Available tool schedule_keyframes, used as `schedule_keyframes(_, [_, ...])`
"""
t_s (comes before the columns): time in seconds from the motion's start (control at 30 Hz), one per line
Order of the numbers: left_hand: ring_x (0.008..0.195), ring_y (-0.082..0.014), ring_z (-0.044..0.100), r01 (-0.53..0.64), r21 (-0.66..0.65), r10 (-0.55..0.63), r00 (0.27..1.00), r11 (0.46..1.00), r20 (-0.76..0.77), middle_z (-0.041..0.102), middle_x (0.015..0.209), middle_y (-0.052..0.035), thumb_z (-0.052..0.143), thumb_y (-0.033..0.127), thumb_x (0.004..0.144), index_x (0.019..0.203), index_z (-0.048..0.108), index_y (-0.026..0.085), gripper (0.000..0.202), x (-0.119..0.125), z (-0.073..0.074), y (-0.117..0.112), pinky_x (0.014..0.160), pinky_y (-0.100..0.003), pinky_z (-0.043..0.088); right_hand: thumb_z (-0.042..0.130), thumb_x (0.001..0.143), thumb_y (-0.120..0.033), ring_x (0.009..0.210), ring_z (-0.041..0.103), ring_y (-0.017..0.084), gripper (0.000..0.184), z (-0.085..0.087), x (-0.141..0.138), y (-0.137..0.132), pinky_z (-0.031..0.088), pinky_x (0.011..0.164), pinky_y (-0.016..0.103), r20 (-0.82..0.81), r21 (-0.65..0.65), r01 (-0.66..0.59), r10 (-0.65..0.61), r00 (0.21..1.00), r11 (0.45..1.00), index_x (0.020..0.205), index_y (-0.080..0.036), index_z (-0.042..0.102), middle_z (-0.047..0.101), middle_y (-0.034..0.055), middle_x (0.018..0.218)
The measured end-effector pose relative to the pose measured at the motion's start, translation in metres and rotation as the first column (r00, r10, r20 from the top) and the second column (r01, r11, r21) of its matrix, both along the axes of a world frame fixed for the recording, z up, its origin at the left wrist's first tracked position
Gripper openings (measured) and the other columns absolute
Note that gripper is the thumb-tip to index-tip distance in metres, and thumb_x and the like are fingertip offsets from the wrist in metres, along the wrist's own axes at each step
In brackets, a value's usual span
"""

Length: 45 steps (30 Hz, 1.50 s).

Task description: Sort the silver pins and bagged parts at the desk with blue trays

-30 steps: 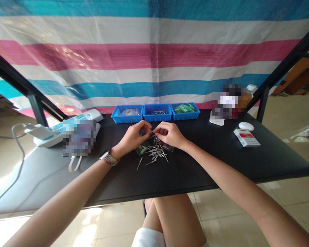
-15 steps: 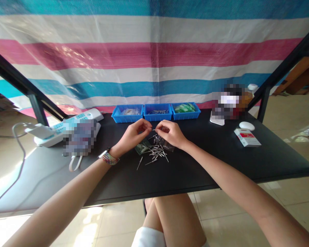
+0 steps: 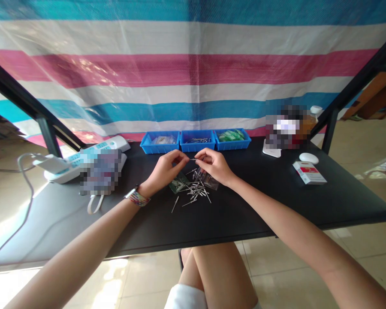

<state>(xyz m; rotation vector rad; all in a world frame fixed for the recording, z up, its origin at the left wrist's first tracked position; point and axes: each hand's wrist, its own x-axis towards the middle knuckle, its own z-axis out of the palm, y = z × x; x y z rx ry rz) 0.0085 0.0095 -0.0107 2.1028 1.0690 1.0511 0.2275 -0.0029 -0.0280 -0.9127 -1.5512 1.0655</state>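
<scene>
Between my two hands, over the black table (image 3: 141, 231), a thin silver blind rivet (image 3: 193, 159) lies level, pinched at its two ends. The fingertips of my left hand (image 3: 169, 168) close on its left end. Those of my right hand (image 3: 216, 166) close on its right end. Just below and nearer to me is a loose pile of blind rivets (image 3: 197, 191), with one apart (image 3: 175, 204) on its left. A green plastic bag (image 3: 177, 183) sits left of the pile, and a clear plastic bag (image 3: 211, 182) lies partly under my right hand.
Behind my hands stand three blue bins: the left bin (image 3: 160, 149) has clear bags, the middle bin (image 3: 197, 146) rivets, the right bin (image 3: 233, 145) green bags. A power strip (image 3: 116, 143) is at left. A small box (image 3: 309, 174) and white mouse-shaped object (image 3: 309, 158) are at right.
My hands have drawn slightly apart, so more of the rivet shows between the fingertips. The pile and bins stay as they were.
</scene>
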Motion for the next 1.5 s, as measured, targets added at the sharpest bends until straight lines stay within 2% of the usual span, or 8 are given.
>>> schedule_keyframes(0.23, [0.074,-0.0178,0.061,-0.007,-0.019,0.007,1.0,1.0,-0.01,0.071,0.078,-0.0036,0.062,0.056,0.1,0.08,0.067,0.019,0.042,0.0,0.003,-0.002,0.067,-0.027,0.047,0.077,0.082,-0.033,0.06,0.062,0.015,0.016,0.002,0.0,-0.002,0.051,0.058,0.028,-0.025,0.026,-0.003,0.004,1.0,1.0,0.085,-0.022,0.066,0.067,-0.0005,0.075])
schedule_keyframes(0.5, [0.073,-0.0162,0.057,0.041,-0.011,-0.041,0.999,0.999,0.015,0.063,0.079,-0.0016,0.067,0.047,0.096,0.089,0.064,0.018,0.03,0.0,0.005,-0.005,0.069,-0.027,0.047,0.076,0.088,-0.052,0.058,0.065,0.016,0.032,-0.003,0.003,0.002,0.05,0.054,0.028,-0.014,-0.017,0.01,-0.01,1.0,1.0,0.086,-0.021,0.067,0.071,0.0019,0.077])
schedule_keyframes(0.63, [0.072,-0.0156,0.055,0.062,0.024,-0.062,0.998,0.998,0.006,0.06,0.077,-0.0006,0.062,0.043,0.1,0.087,0.063,0.018,0.028,0.0,0.008,-0.006,0.068,-0.027,0.045,0.075,0.088,-0.057,0.058,0.065,0.016,0.037,-0.003,0.002,0.003,0.05,0.054,0.028,-0.009,-0.018,0.006,-0.007,1.0,1.0,0.086,-0.02,0.068,0.073,0.0029,0.08])
schedule_keyframes(0.9, [0.078,-0.0175,0.063,0.083,0.081,-0.078,0.995,0.993,-0.057,0.069,0.082,-0.0039,0.055,0.045,0.106,0.079,0.068,0.018,0.04,-0.001,0.009,-0.004,0.074,-0.029,0.045,0.084,0.077,-0.043,0.056,0.063,0.013,0.03,0.004,-0.001,0.0,0.053,0.054,0.027,-0.138,-0.088,-0.024,0.012,0.99,0.996,0.087,-0.02,0.067,0.066,-0.0012,0.076])
schedule_keyframes(1.27, [0.077,-0.0189,0.066,0.07,0.044,-0.065,0.993,0.997,-0.102,0.072,0.08,-0.0045,0.05,0.05,0.107,0.078,0.069,0.018,0.047,0.0,0.009,-0.005,0.076,-0.031,0.048,0.084,0.075,-0.042,0.055,0.061,0.012,0.03,0.004,0.001,0.0,0.053,0.052,0.026,-0.126,-0.072,0.009,-0.018,0.992,0.997,0.083,-0.021,0.064,0.064,-0.0019,0.075])
schedule_keyframes(1.37, [0.081,-0.0203,0.067,0.077,0.027,-0.074,0.991,0.997,-0.107,0.074,0.085,-0.0052,0.05,0.047,0.107,0.083,0.07,0.018,0.042,-0.002,0.009,-0.004,0.077,-0.032,0.05,0.083,0.076,-0.042,0.053,0.061,0.012,0.029,0.008,0.004,0.007,0.055,0.053,0.026,-0.122,-0.04,0.084,-0.089,0.989,0.996,0.082,-0.02,0.066,0.067,-0.0008,0.073])
schedule_keyframes(1.43, [0.083,-0.0211,0.067,0.09,0.037,-0.084,0.986,0.995,-0.146,0.074,0.089,-0.0053,0.055,0.042,0.102,0.087,0.07,0.019,0.031,-0.002,0.008,-0.003,0.078,-0.032,0.05,0.081,0.078,-0.043,0.052,0.06,0.011,0.028,0.011,0.008,0.014,0.054,0.051,0.026,-0.131,-0.008,0.172,-0.172,0.976,0.985,0.089,-0.019,0.071,0.074,0.0028,0.083])
schedule_keyframes(1.5, [0.088,-0.0223,0.067,0.109,0.065,-0.093,0.973,0.992,-0.212,0.073,0.093,-0.0055,0.061,0.035,0.096,0.092,0.072,0.019,0.02,-0.003,0.006,-0.003,0.082,-0.034,0.051,0.077,0.081,-0.043,0.049,0.059,0.009,0.034,0.013,0.014,0.021,0.052,0.046,0.026,-0.105,0.018,0.238,-0.235,0.966,0.971,0.106,-0.02,0.076,0.079,0.0085,0.107])
